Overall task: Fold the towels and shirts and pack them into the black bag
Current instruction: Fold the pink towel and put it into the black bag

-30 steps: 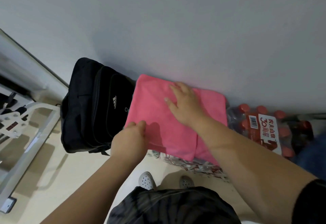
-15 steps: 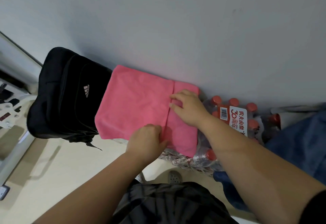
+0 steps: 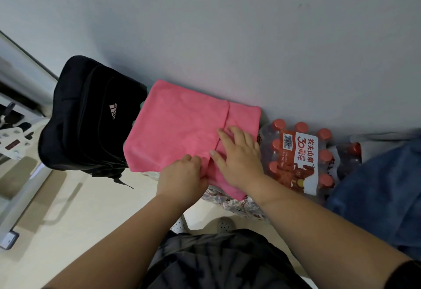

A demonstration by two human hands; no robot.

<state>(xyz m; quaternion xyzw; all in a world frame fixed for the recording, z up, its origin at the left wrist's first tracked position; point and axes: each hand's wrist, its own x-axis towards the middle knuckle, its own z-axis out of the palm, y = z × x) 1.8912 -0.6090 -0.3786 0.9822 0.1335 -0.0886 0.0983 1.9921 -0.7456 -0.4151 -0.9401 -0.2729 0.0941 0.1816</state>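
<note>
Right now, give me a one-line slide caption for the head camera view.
Left hand pinches the near edge of a pink towel, right hand resting flat on it, black bag alongside.

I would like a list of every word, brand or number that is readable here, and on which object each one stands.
"adidas", with the three-stripe logo: on the front of the black bag, turned sideways.
"农夫山泉": on the label of the pack of bottles.
"30周年": on the same label.
Small print and the digits by the barcode on that label: too small to read.
Pink towel: no text.
</note>
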